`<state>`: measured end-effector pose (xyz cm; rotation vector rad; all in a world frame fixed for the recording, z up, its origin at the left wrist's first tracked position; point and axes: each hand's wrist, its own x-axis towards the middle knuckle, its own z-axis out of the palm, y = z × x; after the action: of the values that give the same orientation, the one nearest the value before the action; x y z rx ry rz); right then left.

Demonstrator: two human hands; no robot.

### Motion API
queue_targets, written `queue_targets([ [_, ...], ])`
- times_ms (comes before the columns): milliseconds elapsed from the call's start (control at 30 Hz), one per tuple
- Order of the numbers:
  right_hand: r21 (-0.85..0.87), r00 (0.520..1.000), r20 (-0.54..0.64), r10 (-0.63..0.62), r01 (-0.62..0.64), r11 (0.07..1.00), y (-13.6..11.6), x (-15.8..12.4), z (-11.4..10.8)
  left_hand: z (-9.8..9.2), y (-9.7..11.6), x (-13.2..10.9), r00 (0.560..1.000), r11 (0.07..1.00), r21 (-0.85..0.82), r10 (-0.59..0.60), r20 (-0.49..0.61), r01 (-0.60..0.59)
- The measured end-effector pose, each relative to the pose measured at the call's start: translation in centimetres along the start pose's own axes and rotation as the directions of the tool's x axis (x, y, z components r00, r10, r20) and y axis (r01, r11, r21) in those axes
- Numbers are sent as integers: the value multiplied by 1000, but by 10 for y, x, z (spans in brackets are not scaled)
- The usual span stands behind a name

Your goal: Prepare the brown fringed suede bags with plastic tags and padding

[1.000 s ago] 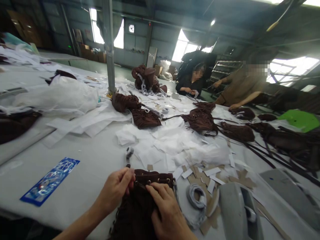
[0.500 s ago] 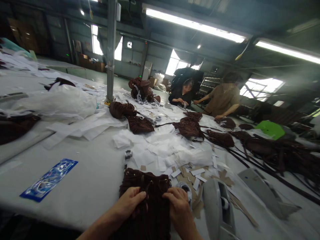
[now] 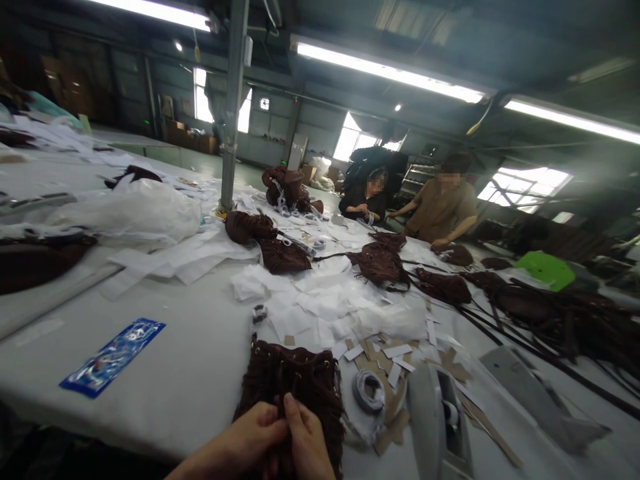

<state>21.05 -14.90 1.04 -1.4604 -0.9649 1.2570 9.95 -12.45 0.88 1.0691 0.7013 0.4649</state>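
A dark brown fringed drawstring bag point(image 3: 295, 383) lies on the grey table point(image 3: 190, 360) right in front of me. My left hand point(image 3: 250, 440) and my right hand point(image 3: 307, 443) meet at the bag's near end, fingers pinched together on the brown fabric. Both hands sit at the bottom edge of the view, partly cut off. A small roll of grey tape point(image 3: 369, 392) lies just right of the bag.
Several more brown fringed bags point(image 3: 380, 263) lie among white paper sheets point(image 3: 320, 300) and cardboard scraps point(image 3: 395, 353). A grey tape dispenser point(image 3: 440, 420) stands at the right, a blue packet point(image 3: 113, 357) at the left. Two people point(image 3: 440, 210) work at the far side.
My hands have slid from the bag's top rim down to its near end and come together. The view has tilted upward, showing more ceiling.
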Motion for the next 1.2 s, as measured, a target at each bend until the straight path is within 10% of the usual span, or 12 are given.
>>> queue_targets([
  [167,200,999,-14,46,-42,979,1,10,0,-25,10,-7,981,948,310,116,-155,-64],
  [267,286,990,-79,116,-89,954,8,12,-5,-55,20,3,806,828,547,404,-432,-122],
  [333,284,986,-99,132,-99,954,12,14,-5,-73,25,17,757,737,664,504,-415,-126],
  [733,150,971,-182,154,-127,980,24,30,-10,-122,36,58,936,534,827,351,-28,-176],
  [1200,89,982,-61,177,-172,981,31,35,-15,-148,39,66,924,409,895,383,10,-179],
])
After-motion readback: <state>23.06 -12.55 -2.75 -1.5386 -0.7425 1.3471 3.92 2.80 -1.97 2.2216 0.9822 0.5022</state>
